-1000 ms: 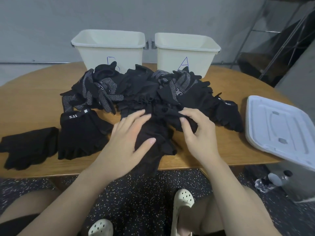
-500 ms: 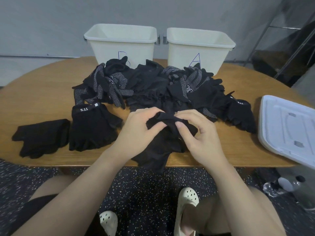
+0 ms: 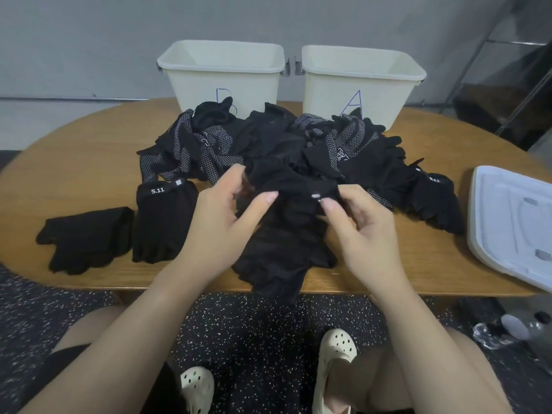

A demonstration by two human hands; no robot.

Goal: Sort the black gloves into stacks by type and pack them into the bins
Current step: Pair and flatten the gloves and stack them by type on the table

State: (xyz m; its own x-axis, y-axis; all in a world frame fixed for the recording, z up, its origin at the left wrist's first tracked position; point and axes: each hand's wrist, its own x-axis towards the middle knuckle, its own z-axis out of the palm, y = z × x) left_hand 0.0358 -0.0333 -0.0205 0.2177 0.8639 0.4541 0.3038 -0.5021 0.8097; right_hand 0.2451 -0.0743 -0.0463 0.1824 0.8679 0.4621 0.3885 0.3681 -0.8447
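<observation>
A black glove [image 3: 286,234] hangs over the surface's [image 3: 74,150] near edge, its cuff pinched by the curled fingers of the left hand [image 3: 221,216] and right hand [image 3: 358,231]. Behind lies the glove pile [image 3: 298,144], then two bins [image 3: 224,73].

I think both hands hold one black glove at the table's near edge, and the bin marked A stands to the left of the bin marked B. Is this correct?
Not quite. In the head view the bin marked A stands to the right of the bin marked B, not the left. The rest holds: the left hand and the right hand both hold one black glove at the table's near edge.
</observation>
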